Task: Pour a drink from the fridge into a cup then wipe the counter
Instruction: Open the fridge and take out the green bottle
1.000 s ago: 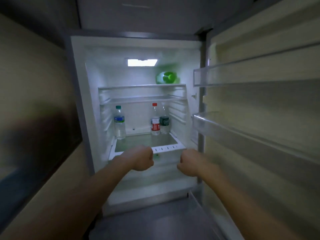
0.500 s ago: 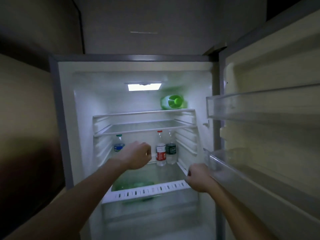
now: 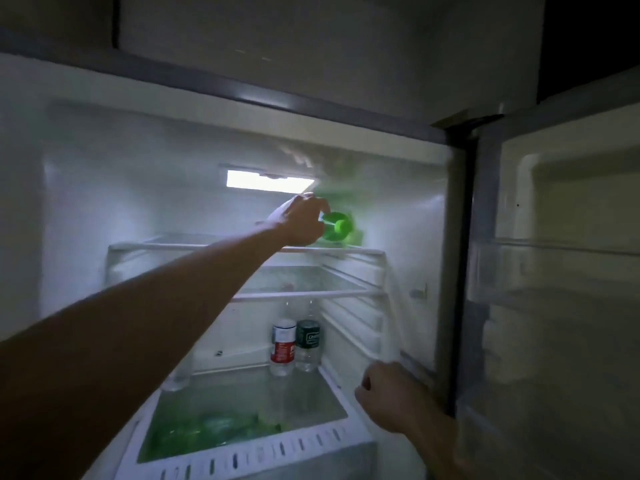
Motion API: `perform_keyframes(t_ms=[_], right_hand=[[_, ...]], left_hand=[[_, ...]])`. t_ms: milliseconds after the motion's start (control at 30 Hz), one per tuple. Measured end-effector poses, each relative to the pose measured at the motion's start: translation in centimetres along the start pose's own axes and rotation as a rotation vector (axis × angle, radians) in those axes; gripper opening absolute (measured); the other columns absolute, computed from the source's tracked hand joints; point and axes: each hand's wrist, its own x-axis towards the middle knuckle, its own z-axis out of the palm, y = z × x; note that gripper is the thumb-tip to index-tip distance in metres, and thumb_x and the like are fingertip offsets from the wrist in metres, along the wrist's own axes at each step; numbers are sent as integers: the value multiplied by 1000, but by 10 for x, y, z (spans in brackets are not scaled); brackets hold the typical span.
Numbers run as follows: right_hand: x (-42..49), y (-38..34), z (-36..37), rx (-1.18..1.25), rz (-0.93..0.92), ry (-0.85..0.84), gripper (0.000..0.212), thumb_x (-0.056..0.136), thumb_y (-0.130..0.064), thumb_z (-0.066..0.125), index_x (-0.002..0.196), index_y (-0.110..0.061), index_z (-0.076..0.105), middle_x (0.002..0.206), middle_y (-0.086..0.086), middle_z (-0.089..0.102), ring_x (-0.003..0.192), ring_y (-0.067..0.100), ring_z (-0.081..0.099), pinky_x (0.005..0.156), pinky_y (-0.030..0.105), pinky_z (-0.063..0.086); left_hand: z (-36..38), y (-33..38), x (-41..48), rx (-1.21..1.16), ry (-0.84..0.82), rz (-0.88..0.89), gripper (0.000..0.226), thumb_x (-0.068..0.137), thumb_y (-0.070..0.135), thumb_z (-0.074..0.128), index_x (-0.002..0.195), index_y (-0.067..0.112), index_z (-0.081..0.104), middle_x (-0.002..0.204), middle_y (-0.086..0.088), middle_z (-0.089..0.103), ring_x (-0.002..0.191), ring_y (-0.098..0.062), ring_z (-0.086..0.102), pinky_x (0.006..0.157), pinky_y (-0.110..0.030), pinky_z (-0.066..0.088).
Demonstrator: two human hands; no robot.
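A green plastic bottle (image 3: 341, 226) lies on its side on the top shelf (image 3: 360, 251) of the open fridge, its cap facing me. My left hand (image 3: 300, 220) reaches up to it, and the fingers curl round its neck end. Blur hides how firm the grip is. My right hand (image 3: 386, 400) hangs low by the fridge's right inner wall, fingers curled, holding nothing. No cup or counter shows.
Two small bottles stand at the back of the lower shelf, one red-labelled (image 3: 283, 345) and one dark-green-labelled (image 3: 308, 341). A clear bottle (image 3: 176, 377) peeks out behind my left forearm. Green items lie in the drawer (image 3: 214, 433). The open door (image 3: 561, 258) fills the right.
My left hand rose from the lower shelf level up to the green bottle on the top shelf and closed on it. The view tilted upward and moved closer. The right hand stayed low.
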Motion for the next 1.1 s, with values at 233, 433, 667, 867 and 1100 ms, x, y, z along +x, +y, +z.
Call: perform_keyframes(t_ms=[233,433,667,867,1100], right_hand=[[19,13,14,29,20,-47,31,95,-35,44,110,-16,63,113,8,65,108,25,61,79,32,43],[22,24,14,30,1,-90,27,95,-33,45,111,-19,62,122,9,63,95,29,54,78,30,38],[21,22,10,49,-98,-33,33,93,-39,47,105,-14,65,114,4,63,108,20,60,84,28,43],[20,19,17,36,-138,-50,31,93,-38,46,102,-12,61,114,9,62,105,26,61,82,32,46],[14,8,17,10,-152,-64,31,93,-33,48,110,-12,64,117,10,63,105,25,62,80,29,44]], left_hand=[[37,4,58,270,-309,100,55,94,10,43,149,16,35,152,-13,33,137,-32,32,112,-36,30],[59,-6,85,310,-264,138,48,86,10,57,133,20,53,135,-10,51,128,-31,43,104,-42,41],[50,-11,64,378,-102,209,36,91,10,60,125,21,60,115,-11,64,102,-33,62,72,-36,47],[33,-19,33,295,-26,275,40,90,8,62,127,23,60,114,-10,62,103,-32,61,80,-37,53],[2,5,4,330,-10,377,37,92,18,64,128,23,59,127,-12,59,121,-27,54,96,-43,49]])
